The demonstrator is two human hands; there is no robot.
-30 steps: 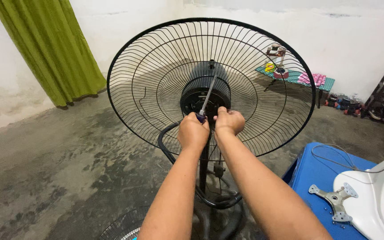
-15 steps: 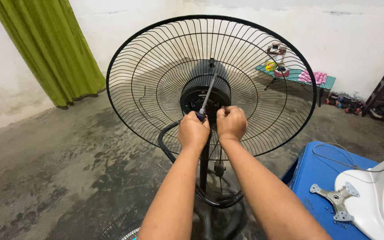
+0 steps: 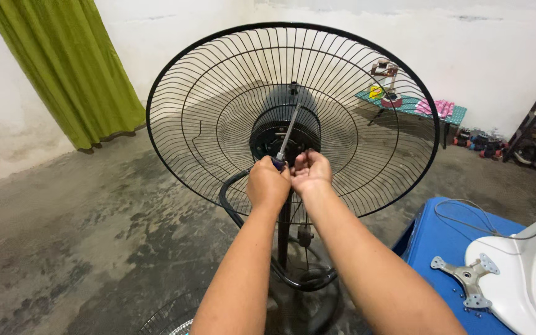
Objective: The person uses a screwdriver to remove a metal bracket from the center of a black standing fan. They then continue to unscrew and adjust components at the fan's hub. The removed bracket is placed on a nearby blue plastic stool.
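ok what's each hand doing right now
Left hand: closed around the screwdriver handle.
Right hand: fingers curled loosely beside the handle; whether it holds anything cannot be told.

Screwdriver (image 3: 286, 133): slim silver shaft, dark blue-purple handle end. Tilted, tip toward 1 o'clock, reaching into motor hub. Handle enclosed in left fist at lower end.

Fan guard (image 3: 218, 111): black wire rear grille, round, radial spokes plus concentric rings, upright on black stand, facing viewer.

Motor housing (image 3: 280, 105): black, cylindrical, at grille centre.
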